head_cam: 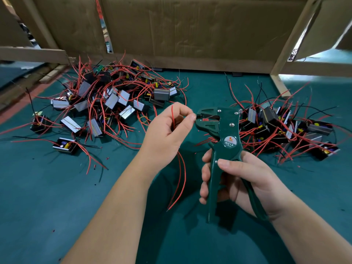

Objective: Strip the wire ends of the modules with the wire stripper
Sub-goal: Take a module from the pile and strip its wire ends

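Now, left hand: grip pinched on a red wire, its tip at the tool's jaws.
Right hand: grip clenched round the handles of the green wire stripper, held upright.
Left pile of modules: on the green counter, tangled.
Right pile: well apart, beside a wooden post.

You are at a bench in a small electronics assembly workshop. The teal-green felt-like work mat under your arms is littered with cut bits of insulation. At ten o'clock sprawls a heap of small black boxed modules with red leads, and a second such pile at two o'clock. Brown corrugated cardboard panels on pale raw timber framing wall the bench at twelve.
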`<state>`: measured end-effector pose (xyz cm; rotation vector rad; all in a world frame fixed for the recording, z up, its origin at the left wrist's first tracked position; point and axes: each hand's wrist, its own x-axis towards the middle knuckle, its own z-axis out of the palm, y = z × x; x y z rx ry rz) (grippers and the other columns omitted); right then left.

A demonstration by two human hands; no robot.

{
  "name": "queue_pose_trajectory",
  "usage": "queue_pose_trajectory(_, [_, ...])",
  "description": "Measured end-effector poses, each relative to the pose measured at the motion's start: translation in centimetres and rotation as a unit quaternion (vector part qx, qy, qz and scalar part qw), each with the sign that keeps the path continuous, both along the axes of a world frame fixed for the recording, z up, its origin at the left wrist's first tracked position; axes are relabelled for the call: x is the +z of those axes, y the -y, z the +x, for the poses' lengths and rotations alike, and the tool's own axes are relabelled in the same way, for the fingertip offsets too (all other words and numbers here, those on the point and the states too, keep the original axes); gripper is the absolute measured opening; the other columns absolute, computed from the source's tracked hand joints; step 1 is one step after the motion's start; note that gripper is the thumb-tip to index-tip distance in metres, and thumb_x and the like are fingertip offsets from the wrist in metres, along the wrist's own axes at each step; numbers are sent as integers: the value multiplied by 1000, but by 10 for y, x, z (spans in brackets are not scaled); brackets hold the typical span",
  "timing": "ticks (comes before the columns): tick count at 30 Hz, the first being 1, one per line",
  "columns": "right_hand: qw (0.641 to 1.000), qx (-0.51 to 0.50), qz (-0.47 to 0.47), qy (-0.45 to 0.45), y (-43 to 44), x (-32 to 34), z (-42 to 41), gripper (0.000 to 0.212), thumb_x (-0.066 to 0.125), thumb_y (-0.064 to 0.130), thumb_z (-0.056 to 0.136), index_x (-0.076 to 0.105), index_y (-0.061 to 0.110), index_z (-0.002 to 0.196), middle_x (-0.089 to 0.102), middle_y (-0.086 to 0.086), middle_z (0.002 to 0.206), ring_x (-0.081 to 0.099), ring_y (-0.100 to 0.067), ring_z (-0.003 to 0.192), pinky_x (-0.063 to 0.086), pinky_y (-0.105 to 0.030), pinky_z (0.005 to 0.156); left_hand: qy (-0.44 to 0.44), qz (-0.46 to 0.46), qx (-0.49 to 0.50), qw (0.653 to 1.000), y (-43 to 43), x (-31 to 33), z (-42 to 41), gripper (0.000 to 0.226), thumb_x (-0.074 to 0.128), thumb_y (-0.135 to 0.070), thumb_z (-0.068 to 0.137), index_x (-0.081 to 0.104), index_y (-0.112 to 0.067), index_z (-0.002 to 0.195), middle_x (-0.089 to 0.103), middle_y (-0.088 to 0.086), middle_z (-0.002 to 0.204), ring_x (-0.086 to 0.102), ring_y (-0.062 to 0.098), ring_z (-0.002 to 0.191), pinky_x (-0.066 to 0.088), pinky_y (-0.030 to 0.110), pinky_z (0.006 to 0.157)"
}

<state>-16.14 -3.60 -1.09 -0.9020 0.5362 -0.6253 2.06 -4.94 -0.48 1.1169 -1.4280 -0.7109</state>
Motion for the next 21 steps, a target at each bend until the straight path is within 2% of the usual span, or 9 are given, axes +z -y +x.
queue_pose_trajectory(2, [1000, 3, -2, 2, 0, 0, -1, 39, 83, 27, 66, 66, 7, 95, 61, -20, 78, 64, -37, 65, 54, -49, 64, 3, -12, 1, 1000, 1, -1, 0, 15, 51, -17, 93, 53, -9, 81, 37, -3, 63, 32, 9, 57, 30, 25, 53])
queue_pose_trajectory(5, [1000, 3, -5, 7, 0, 1, -1, 44, 84, 35, 65, 66, 8, 94, 61, -19, 77, 63, -35, 63, 54, -48, 62, 2, -18, 3, 1000, 2, -3, 1, 14, 51, -18, 94, 53, -12, 82, 37, -9, 61, 32, 8, 56, 31, 29, 50])
queue_pose_trajectory(8, [1000, -1, -14, 4, 0, 1, -1, 45, 85, 38, 65, 66, 8, 92, 61, -18, 76, 63, -35, 62, 54, -47, 61, 4, -24, 3, 1000, 3, -3, 2, 14, 50, -17, 94, 54, -12, 82, 37, -13, 60, 32, 8, 57, 31, 27, 51])
queue_pose_trajectory(14, [1000, -11, -20, -13, 0, 0, -1, 46, 85, 40, 64, 65, 8, 91, 61, -19, 75, 63, -35, 62, 54, -48, 61, 33, -28, 13, 999, 2, -5, 3, 14, 51, -19, 94, 55, -13, 83, 39, -11, 61, 34, 8, 57, 34, 28, 54])
queue_pose_trajectory(18, [999, -16, -22, -24, 0, 0, -1, 47, 85, 43, 62, 66, 9, 89, 61, -18, 74, 63, -35, 60, 54, -47, 60, 49, -31, 16, 998, 1, -4, 2, 14, 52, -18, 94, 54, -15, 81, 38, -11, 60, 33, 6, 55, 32, 20, 53])
queue_pose_trajectory(21, [999, -20, -21, -32, 1, -1, -1, 48, 84, 44, 63, 66, 8, 88, 61, -19, 73, 62, -34, 59, 54, -46, 59, 61, -38, 18, 997, 1, -4, 3, 14, 52, -18, 95, 53, -18, 80, 37, -9, 60, 32, 6, 55, 32, 20, 52])
